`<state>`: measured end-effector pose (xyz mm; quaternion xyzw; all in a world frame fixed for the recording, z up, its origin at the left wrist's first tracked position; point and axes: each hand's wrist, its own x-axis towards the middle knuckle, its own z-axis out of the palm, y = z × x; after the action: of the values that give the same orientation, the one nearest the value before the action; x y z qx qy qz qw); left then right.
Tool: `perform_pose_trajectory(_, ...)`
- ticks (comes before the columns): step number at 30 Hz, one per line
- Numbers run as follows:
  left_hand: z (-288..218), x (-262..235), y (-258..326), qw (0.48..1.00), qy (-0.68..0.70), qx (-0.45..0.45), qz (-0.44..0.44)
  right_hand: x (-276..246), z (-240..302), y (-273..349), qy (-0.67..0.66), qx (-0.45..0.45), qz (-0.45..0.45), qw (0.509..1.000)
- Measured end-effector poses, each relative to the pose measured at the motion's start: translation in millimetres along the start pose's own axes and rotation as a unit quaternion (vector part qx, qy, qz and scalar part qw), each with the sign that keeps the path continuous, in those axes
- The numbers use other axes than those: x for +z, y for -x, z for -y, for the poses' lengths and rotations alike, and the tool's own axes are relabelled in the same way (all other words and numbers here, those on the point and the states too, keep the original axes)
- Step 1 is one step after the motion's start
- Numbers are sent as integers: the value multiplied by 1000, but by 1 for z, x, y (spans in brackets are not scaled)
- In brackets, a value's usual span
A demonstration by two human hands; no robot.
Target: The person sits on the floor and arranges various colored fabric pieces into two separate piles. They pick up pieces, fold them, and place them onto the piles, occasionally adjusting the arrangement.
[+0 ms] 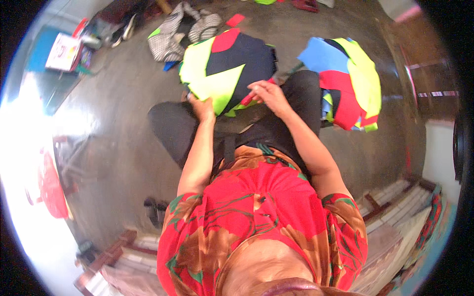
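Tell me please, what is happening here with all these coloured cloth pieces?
A seated person handles a stack of cut cloth pieces in yellow-green, navy and red, resting over the knees. The left hand grips its near edge, and the right hand pinches a red piece at the stack's right side. A second pile of blue, red and yellow pieces lies on the floor to the right. Striped cloth lies further away.

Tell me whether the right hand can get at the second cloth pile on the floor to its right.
Probably yes. The right hand rests on the near pile, and the second pile lies just beside the right knee, with nothing between them.
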<state>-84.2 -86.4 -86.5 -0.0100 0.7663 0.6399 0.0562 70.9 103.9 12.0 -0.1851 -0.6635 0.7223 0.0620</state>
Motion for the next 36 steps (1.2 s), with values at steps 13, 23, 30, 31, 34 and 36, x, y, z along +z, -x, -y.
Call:
perform_pose_trajectory(13,-37,4,31,830,-424,323,166,5,16,19,20,-88,12,996)
perform_pose_trajectory(23,-37,6,31,838,-416,313,165,-141,111,63,393,-234,-352,817)
perform_pose_trajectory(30,-42,6,32,845,-404,303,175,-256,80,60,635,-32,-422,647)
perform_pose_trajectory(31,-41,5,32,845,-406,302,174,-257,76,58,619,-22,-416,666)
perform_pose_trajectory(34,-41,5,30,847,-399,306,174,-256,71,54,618,-1,-398,678)
perform_pose_trajectory(36,-39,4,29,848,-398,307,172,-252,75,52,625,14,-388,677)
